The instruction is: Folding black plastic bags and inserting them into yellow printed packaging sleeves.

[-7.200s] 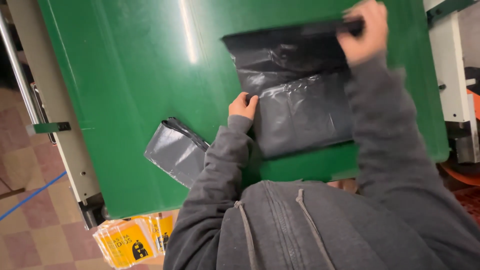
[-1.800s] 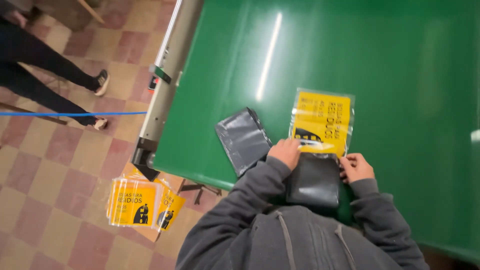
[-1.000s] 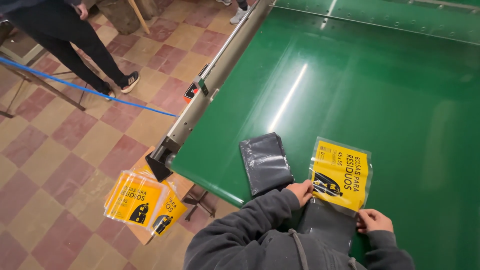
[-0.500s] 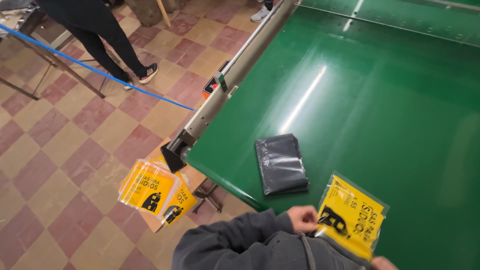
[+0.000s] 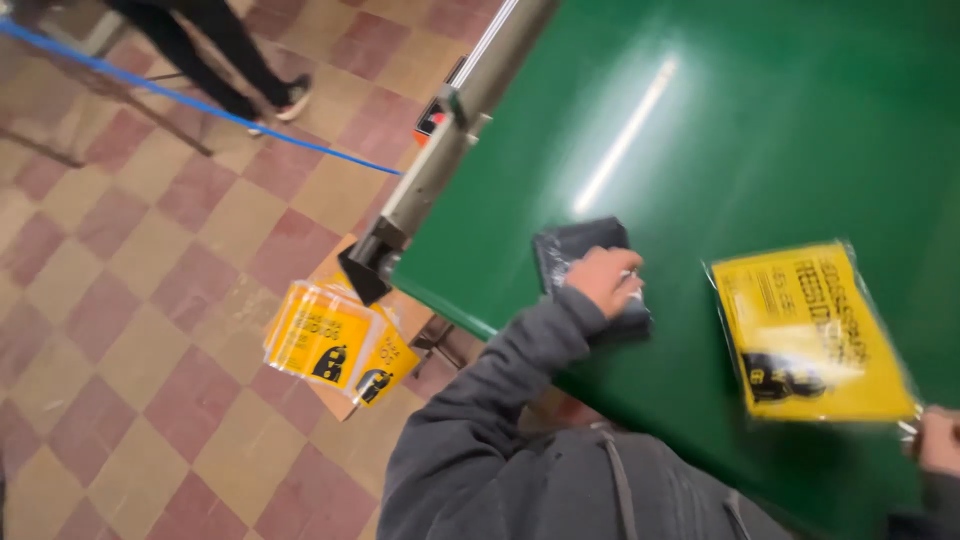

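Fig. legend, head view, w/ motion blur throughout.

Folded dark-grey plastic bag (image 5: 590, 262): lies on the green table (image 5: 760, 120) near its left edge, partly under your left hand (image 5: 603, 280). Yellow printed packet (image 5: 808, 330) in a clear sleeve: flat on the table to the right of the bag, apart from it, its lower right corner by your right hand (image 5: 937, 440).

Risks (judgement): the bag sits close to the table edge and the metal side rail (image 5: 440, 170); a sideways push from your palm could slide it off toward the floor. Slick film on a glossy top gives little friction, so the fold may open or creep if you press unevenly. The packet could skate too if tugged by one corner only.

Left hand: fingers curled down over the bag's top, knuckles up, pressing or gripping it; blur hides whether the fingers wrap under the fold. Right hand: only a sliver shows at frame edge, at the sleeve's corner; can't tell if it pinches the packet or how far open it is.

Surround: a stack of yellow packets (image 5: 335, 340) on a low stand beside the table, checkered floor tiles (image 5: 150, 330), a blue cord (image 5: 200, 105), another person's legs (image 5: 230, 60) top left.
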